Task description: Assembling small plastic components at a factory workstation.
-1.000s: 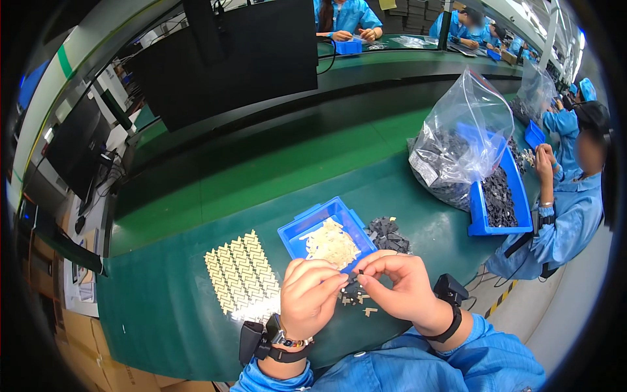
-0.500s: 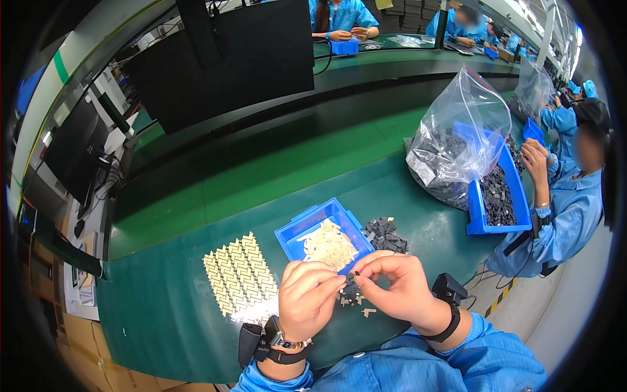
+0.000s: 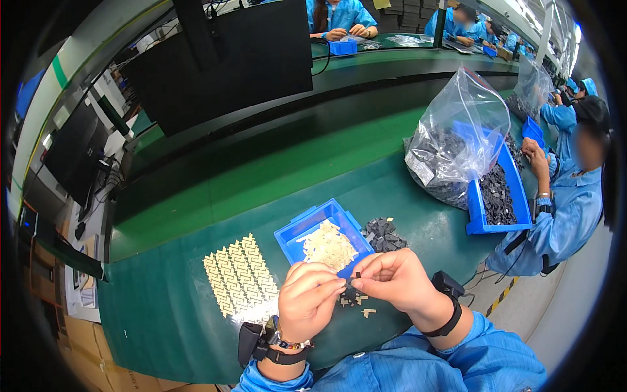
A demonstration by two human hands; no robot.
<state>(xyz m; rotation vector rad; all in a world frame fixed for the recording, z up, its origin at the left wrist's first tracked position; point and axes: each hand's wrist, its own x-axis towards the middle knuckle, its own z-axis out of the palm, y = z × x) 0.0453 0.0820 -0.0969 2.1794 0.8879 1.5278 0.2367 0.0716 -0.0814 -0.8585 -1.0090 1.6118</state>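
Note:
My right hand pinches a small black piece between thumb and fingertips. Close beside it, my left hand is closed in a pinch; what its fingertips hold is too small to make out. Both hands hover at the near edge of a blue bin of cream-coloured flat pieces. Under and between the hands lie scattered black and cream pieces, partly hidden. To the left, cream L-shaped pieces form a zigzag sheet on the green mat.
A heap of black pieces lies right of the bin. Farther right stand a clear bag of dark pieces and a long blue bin. A co-worker sits at the right. A black monitor hangs at the back left.
My right hand's fingers have straightened slightly, and the black piece now stands up more visibly at its fingertips. My left hand has barely moved. The right-hand co-worker's hand has lowered a little.

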